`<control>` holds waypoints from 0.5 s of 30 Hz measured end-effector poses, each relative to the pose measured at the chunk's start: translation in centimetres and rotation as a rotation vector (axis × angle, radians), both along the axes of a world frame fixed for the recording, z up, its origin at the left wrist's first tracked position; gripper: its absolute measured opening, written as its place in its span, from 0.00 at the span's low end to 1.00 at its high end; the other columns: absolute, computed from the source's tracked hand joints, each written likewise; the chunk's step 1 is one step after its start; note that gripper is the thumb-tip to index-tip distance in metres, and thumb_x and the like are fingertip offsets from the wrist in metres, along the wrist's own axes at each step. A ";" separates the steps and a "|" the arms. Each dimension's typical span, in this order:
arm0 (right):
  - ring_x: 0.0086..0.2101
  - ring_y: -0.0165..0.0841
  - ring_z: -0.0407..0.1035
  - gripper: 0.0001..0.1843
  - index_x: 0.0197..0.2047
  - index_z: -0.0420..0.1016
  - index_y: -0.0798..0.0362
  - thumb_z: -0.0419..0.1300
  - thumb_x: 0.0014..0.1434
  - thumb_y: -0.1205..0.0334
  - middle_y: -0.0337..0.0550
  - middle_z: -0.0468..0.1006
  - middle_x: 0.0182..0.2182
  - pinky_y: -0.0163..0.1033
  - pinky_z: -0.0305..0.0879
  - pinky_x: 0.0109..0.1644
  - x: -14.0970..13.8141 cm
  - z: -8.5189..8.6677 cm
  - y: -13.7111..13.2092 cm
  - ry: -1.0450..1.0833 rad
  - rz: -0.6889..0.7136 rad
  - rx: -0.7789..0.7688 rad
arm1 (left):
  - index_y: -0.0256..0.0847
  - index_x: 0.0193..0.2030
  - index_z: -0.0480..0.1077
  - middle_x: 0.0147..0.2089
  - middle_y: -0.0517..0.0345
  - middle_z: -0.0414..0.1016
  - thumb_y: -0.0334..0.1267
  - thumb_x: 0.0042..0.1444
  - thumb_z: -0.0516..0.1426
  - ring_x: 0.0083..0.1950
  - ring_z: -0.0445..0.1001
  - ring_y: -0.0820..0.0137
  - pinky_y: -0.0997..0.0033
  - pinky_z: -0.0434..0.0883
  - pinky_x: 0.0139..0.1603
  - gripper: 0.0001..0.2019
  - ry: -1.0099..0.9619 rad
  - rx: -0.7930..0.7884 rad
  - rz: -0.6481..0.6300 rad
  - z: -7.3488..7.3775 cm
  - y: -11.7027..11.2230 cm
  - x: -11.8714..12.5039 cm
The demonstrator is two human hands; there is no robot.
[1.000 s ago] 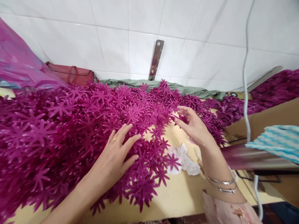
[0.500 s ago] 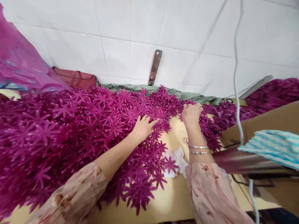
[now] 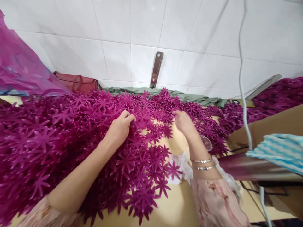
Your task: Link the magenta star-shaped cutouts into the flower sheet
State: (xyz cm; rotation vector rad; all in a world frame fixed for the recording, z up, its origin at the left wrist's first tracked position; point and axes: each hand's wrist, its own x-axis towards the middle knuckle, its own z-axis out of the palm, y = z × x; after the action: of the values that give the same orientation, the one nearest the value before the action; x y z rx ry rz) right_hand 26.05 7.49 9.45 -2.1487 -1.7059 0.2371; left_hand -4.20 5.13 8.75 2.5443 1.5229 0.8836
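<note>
The left hand (image 3: 119, 127) was curled shut, pinching flowers (image 3: 71, 132) heaped across the bench (image 3: 175, 205). The right hand (image 3: 183, 121) gripped flowers at the heap's far edge, near white paper (image 3: 181, 164).

One head-worn view looks forward and down, close over the table (image 3: 175, 208), facing the tiled wall (image 3: 189, 28).

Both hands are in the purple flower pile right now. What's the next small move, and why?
Probably pinch and lift a single flower clear of the pile. The left hand is curled with its fingertips in the purple flower pile, and the right hand touches the pile's edge beside the bare tabletop. The petals overlap closely, so a small lift should part one from its neighbours.
</note>
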 end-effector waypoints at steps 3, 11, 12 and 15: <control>0.51 0.17 0.55 0.34 0.68 0.67 0.48 0.43 0.62 0.70 0.49 0.62 0.56 0.30 0.54 0.72 -3.2 -3.5 -2.0 0.017 0.124 -0.097 | 0.41 0.43 0.75 0.56 0.55 0.71 0.24 0.64 0.46 0.45 0.73 0.68 0.67 0.69 0.49 0.17 0.155 0.057 -0.011 -0.2 -2.4 -2.6; 0.59 0.27 0.47 0.25 0.64 0.69 0.46 0.45 0.68 0.59 0.45 0.52 0.63 0.43 0.55 0.69 -11.4 -7.9 -8.8 0.056 0.280 -0.075 | 0.39 0.49 0.76 0.64 0.47 0.68 0.31 0.64 0.47 0.69 0.63 0.58 0.41 0.60 0.71 0.17 0.478 0.163 0.019 -1.5 -7.7 -5.3; 0.56 0.23 0.49 0.24 0.60 0.72 0.50 0.42 0.69 0.61 0.46 0.56 0.60 0.37 0.55 0.68 -12.1 -8.0 -9.4 0.104 0.345 -0.034 | 0.40 0.50 0.76 0.65 0.48 0.67 0.33 0.65 0.47 0.70 0.62 0.58 0.41 0.60 0.71 0.17 0.478 0.166 0.017 -1.5 -8.3 -5.4; 0.50 0.17 0.51 0.22 0.53 0.73 0.56 0.41 0.69 0.63 0.44 0.63 0.53 0.27 0.52 0.62 -13.7 -8.1 -10.3 0.221 0.484 0.025 | 0.43 0.50 0.77 0.68 0.51 0.65 0.40 0.68 0.47 0.73 0.58 0.59 0.41 0.56 0.73 0.17 0.466 0.160 0.034 -0.9 -9.3 -5.6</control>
State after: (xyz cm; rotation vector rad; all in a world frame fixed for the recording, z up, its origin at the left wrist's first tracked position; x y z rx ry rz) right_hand 12.36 -2.84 1.34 -1.5901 -2.0497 0.5575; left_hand -9.78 -4.20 7.90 3.0053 1.6634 0.4449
